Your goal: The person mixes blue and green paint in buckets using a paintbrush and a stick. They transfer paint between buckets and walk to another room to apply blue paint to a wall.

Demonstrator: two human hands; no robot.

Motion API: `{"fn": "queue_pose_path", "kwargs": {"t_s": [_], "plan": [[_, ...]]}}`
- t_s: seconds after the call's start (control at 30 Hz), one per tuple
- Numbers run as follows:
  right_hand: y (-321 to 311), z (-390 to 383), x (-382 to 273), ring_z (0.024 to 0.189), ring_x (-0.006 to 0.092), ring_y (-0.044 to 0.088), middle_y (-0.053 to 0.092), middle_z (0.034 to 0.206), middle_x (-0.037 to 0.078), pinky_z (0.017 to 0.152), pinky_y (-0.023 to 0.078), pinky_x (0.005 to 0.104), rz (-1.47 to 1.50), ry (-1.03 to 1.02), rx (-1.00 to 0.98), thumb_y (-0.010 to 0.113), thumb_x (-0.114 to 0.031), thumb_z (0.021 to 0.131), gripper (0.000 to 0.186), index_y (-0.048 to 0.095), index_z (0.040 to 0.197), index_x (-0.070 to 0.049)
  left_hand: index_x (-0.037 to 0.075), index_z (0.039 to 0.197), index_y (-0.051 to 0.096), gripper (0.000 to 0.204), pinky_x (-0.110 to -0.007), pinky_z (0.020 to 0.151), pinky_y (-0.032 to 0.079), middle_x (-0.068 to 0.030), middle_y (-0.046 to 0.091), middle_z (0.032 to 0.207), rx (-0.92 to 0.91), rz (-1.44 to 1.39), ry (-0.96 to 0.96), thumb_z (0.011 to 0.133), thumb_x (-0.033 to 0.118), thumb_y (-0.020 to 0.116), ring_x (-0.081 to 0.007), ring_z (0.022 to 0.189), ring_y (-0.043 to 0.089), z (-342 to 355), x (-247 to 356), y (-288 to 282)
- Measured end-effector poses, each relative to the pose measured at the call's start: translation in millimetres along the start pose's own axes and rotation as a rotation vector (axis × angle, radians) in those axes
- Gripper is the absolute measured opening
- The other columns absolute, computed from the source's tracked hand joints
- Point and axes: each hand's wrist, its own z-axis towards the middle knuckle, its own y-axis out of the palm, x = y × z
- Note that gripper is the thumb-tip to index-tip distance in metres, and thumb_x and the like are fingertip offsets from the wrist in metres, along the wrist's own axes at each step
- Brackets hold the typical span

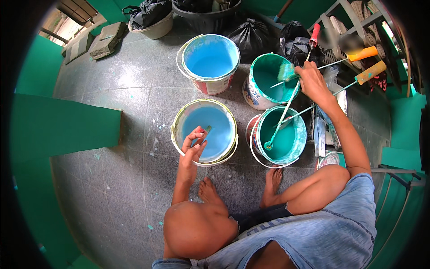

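Observation:
My right hand (312, 80) is closed at the far right over a bucket of dark green paint (271, 95), gripping a paintbrush (286, 72) with green-smeared bristles. A long green-coated rod (285, 115) with a red handle (315, 35) passes by this hand; whether I hold it too, I cannot tell. Its lower end is in the nearer bucket of green paint (301, 134). My left hand (193, 145), fingers curled, is over the near rim of a bucket of blue paint (231, 130). Something small, reddish and yellow-green, shows at its fingertips; its kind is unclear.
Another blue-paint bucket (214, 83) stands behind. Two tools with orange (363, 54) and yellow handles (371, 73) rest across the green buckets. Black bags (254, 39), tubs (206, 17) and a rack (345, 20) line the back. A green wall section (67, 125) juts in from the left.

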Motion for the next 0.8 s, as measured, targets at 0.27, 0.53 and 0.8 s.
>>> {"fn": "queue_pose_path", "kwargs": {"t_s": [0.27, 0.53, 0.8], "plan": [[5.1, 0.0, 0.9, 0.088, 0.0347, 0.054, 0.054, 0.084, 0.020, 0.073, 0.049, 0.0425, -0.091, 0.009, 0.053, 0.058, 0.006, 0.069, 0.024, 0.063, 0.091, -0.002, 0.005, 0.115, 0.048, 0.036, -0.042, 0.109, 0.024, -0.0133, 0.028, 0.142, 0.050, 0.022, 0.059, 0.080, 0.013, 0.050, -0.0274, 0.132, 0.031, 1.3, -0.1, -3.7], [-7.7, 17.9, 5.4, 0.076, 0.0398, 0.060, 0.061, 0.075, 0.023, 0.068, 0.048, 0.0456, 0.301, 0.082, 0.030, 0.064, -0.010, 0.076, 0.013, 0.064, 0.084, 0.000, 0.006, 0.116, 0.051, 0.042, -0.043, 0.110, 0.020, -0.0115, 0.032, 0.141, 0.079, 0.033, 0.092, 0.076, 0.018, 0.052, -0.0278, 0.133, 0.030, 2.9, -4.5, -1.1], [-0.7, 29.9, 19.1, 0.071, 0.0397, 0.062, 0.061, 0.071, 0.024, 0.065, 0.050, 0.0462, 0.105, 0.200, 0.056, 0.063, -0.013, 0.076, 0.013, 0.064, 0.077, 0.001, 0.006, 0.115, 0.049, 0.039, -0.041, 0.109, 0.023, -0.0119, 0.026, 0.143, 0.054, 0.060, 0.095, 0.077, 0.012, 0.052, -0.0290, 0.133, 0.029, 3.0, -5.2, -6.6]]}}
